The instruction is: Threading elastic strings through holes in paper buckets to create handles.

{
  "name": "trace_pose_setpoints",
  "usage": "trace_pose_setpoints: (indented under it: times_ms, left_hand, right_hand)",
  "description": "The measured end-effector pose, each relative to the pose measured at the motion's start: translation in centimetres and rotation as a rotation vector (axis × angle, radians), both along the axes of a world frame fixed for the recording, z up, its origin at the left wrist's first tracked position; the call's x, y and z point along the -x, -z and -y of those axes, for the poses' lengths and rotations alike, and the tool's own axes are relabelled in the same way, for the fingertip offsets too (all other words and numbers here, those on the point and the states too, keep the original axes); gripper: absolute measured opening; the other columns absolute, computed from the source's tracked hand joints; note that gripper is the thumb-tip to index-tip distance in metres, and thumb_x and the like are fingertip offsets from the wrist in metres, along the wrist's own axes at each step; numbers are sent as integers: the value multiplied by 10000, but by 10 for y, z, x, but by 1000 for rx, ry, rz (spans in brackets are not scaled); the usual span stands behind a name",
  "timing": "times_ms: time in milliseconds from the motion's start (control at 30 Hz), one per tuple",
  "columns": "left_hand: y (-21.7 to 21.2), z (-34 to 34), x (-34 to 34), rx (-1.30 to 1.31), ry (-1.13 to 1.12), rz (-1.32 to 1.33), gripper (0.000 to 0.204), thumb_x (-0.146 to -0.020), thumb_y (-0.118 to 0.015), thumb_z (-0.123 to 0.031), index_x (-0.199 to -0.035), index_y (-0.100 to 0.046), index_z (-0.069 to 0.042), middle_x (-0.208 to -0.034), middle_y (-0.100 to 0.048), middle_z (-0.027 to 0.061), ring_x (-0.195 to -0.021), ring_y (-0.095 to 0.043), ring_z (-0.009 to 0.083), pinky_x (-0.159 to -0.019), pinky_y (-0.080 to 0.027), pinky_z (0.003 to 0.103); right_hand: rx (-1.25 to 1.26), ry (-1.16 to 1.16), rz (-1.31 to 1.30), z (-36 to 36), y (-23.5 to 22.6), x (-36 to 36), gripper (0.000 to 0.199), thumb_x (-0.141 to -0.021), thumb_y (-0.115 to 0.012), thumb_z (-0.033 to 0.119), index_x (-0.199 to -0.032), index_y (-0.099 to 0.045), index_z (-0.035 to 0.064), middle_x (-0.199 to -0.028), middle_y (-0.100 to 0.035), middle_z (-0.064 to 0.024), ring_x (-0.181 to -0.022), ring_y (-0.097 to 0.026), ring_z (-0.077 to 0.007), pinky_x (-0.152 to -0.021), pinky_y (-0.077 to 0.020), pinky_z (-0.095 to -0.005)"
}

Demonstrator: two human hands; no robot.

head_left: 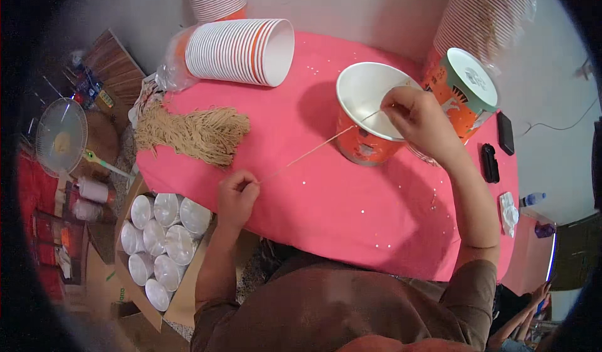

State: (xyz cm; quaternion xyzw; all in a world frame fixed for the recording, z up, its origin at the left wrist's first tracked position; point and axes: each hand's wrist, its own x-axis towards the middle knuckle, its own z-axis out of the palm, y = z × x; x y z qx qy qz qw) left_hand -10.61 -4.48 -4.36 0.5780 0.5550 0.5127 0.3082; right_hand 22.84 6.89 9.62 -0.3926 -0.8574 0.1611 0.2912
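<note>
A thin tan strand (320,145) is stretched on a slant across the centre of the frame, its lower-left end held at the fingertips of the left hand (238,198), its upper-right end pinched between the thumb and fingers of the right hand (423,117). The fingers of both hands are closed on it, and its middle length is left bare between them. Its upper part is drawn over the near rim of an open orange-and-white paper bucket (367,148), right of centre; whether the rim is touched cannot be told. Left of centre, a thick bundle of similar tan strands (194,132) is laid on the pink tablecloth (313,214), which is dotted with small white specks. A stack of white-rimmed buckets (235,51) is seen on its side at upper left, and a green-lidded bucket (464,95) at upper right. At lower left, pale round-topped containers (166,239) are packed in a cardboard box (185,305).
</note>
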Motion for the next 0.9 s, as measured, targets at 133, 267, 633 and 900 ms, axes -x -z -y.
trace_pose_setpoints:
  times_ms: [133, 267, 633, 900]
  left_hand:
    - [-3, -2, -7, 44, 16, -28, 74, -788, -569, -19, -716, -554, -7, -625, -485, -50, -603, -461, 28, -528, -381, 231]
    - [-6, -1, -7, 92, -6, -130, 82, -782, -570, -24, -714, -535, 3, -611, -468, -41, -600, -459, 32, -525, -380, 232]
    - [-6, -1, -2, 65, -9, -77, 98, -809, -564, -15, -718, -532, -3, -619, -458, -45, -597, -453, 34, -521, -370, 235]
    - [-28, -36, -52, 5, 182, -160, 89, -859, -610, -80, -825, -604, 2, -768, -567, 33, -690, -538, 109, -639, -457, 278]
  right_hand:
    - [-101, 47, 11, -4, 5, 1, 53, -830, -590, -19, -876, -596, -45, -787, -608, -150, -726, -615, -214, -652, -478, -324]
    - [-99, 145, 33, -10, 7, 0, 49, -819, -581, -27, -862, -590, -47, -760, -605, -152, -685, -610, -230, -625, -476, -327]
    - [-71, 92, 54, -7, 7, -6, 93, -782, -597, 25, -856, -613, -28, -797, -630, -213, -747, -635, -376, -687, -505, -432]
    - [135, 98, -127, 0, -4, -8, 55, -900, -580, 21, -903, -595, -32, -752, -566, 9, -705, -497, -42, -611, -420, -228]
